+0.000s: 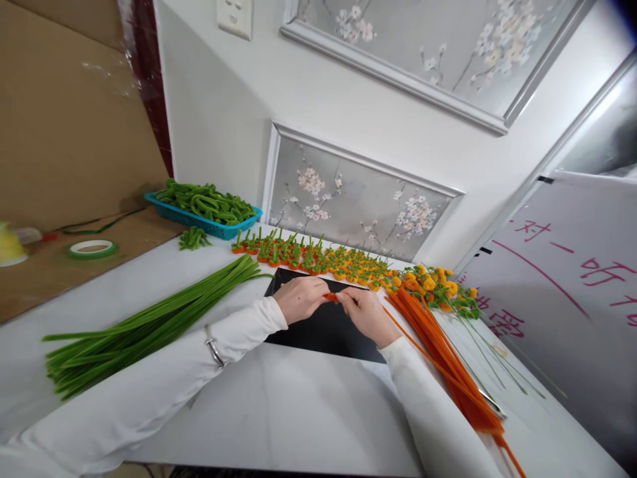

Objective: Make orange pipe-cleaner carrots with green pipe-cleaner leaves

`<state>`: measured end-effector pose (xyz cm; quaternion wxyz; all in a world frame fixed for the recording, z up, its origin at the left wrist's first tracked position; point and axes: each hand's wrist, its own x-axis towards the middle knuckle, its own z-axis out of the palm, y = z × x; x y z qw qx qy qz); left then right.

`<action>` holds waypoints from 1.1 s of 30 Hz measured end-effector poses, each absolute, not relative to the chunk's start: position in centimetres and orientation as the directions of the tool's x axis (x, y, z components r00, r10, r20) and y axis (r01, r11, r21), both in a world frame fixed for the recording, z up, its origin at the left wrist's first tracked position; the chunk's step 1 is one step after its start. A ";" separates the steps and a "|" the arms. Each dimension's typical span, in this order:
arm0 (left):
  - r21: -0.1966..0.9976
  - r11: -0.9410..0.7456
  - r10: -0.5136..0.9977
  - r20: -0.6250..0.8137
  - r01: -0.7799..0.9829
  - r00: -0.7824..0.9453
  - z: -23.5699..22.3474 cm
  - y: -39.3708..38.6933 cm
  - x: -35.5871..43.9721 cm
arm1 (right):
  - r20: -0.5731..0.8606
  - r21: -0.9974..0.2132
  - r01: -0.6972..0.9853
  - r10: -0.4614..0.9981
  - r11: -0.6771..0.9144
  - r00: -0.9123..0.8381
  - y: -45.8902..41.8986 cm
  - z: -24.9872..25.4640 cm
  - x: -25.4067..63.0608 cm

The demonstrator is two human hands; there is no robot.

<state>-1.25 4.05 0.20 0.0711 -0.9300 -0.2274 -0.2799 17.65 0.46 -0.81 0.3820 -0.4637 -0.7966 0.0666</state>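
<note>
Both hands meet over a black mat [323,328] on the white table [279,405]. My left hand [300,297] and my right hand [365,312] are closed, pinching a short orange pipe cleaner [331,297] between them. Only a small bit of the orange piece shows between the fingers. A bundle of long orange pipe cleaners [442,355] lies just right of my right hand. A bundle of long green pipe cleaners [149,322] lies left of my left forearm.
A row of small orange and yellow pipe-cleaner flowers [338,259] lines the wall behind the mat. A blue basket [199,222] holds bent green pieces at the back left. A roll of green tape [92,249] sits on a brown surface. A whiteboard [562,285] stands at the right.
</note>
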 end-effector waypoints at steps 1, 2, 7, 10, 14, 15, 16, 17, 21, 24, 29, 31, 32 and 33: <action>-0.033 -0.885 0.373 0.549 0.465 0.748 0.1 4.0 -1.3 | 0.541 -0.466 0.685 0.793 0.559 -0.279 0.4 -0.8 17.6; -0.059 -0.884 0.360 0.547 0.464 0.756 0.0 4.0 -1.3 | 0.535 -0.472 0.683 0.797 0.557 -0.280 0.4 -0.8 17.5; -0.087 -0.889 0.333 0.554 0.450 0.763 -0.3 4.3 -1.4 | 0.513 -0.510 0.666 0.814 0.545 -0.273 0.5 -1.0 17.6; 0.003 -0.889 0.373 0.584 0.457 0.721 -0.4 4.5 -1.4 | 0.480 -0.574 0.612 0.829 0.543 -0.286 0.6 -1.0 18.2; 0.105 -0.855 0.465 0.586 0.507 0.663 -0.2 4.6 -1.5 | 0.457 -0.680 0.505 0.846 0.531 -0.274 0.6 -0.8 18.8; 0.119 -0.843 0.490 0.573 0.525 0.657 -0.2 4.5 -1.5 | 0.465 -0.671 0.512 0.842 0.536 -0.272 0.6 -0.8 18.8; 0.130 -0.830 0.514 0.557 0.542 0.653 -0.1 4.4 -1.5 | 0.477 -0.647 0.531 0.834 0.547 -0.278 0.5 -0.8 18.8; 0.142 -0.818 0.535 0.541 0.557 0.649 0.0 4.2 -1.5 | 0.488 -0.611 0.561 0.824 0.558 -0.288 0.5 -0.8 18.6; 0.160 -0.806 0.567 0.482 0.569 0.668 0.2 3.7 -1.3 | 0.519 -0.463 0.666 0.788 0.585 -0.332 0.2 -0.9 18.0; 0.141 -0.835 0.528 0.472 0.531 0.706 0.2 3.9 -1.3 | 0.512 -0.413 0.692 0.780 0.592 -0.361 0.1 -1.0 17.8; 0.111 -0.837 0.519 0.468 0.535 0.715 -0.2 4.6 -1.6 | 0.473 -0.388 0.729 0.800 0.564 -0.368 0.7 -1.2 18.5; 0.108 -0.817 0.544 0.470 0.566 0.695 -0.3 4.9 -1.8 | 0.456 -0.400 0.751 0.825 0.525 -0.334 1.2 -1.5 19.4; 0.111 -0.804 0.560 0.469 0.584 0.683 -0.3 5.1 -2.0 | 0.452 -0.405 0.761 0.834 0.507 -0.316 1.6 -1.6 20.1; 0.120 -0.789 0.582 0.464 0.603 0.668 -0.3 5.4 -2.2 | 0.444 -0.409 0.770 0.844 0.490 -0.302 1.9 -1.8 20.9</action>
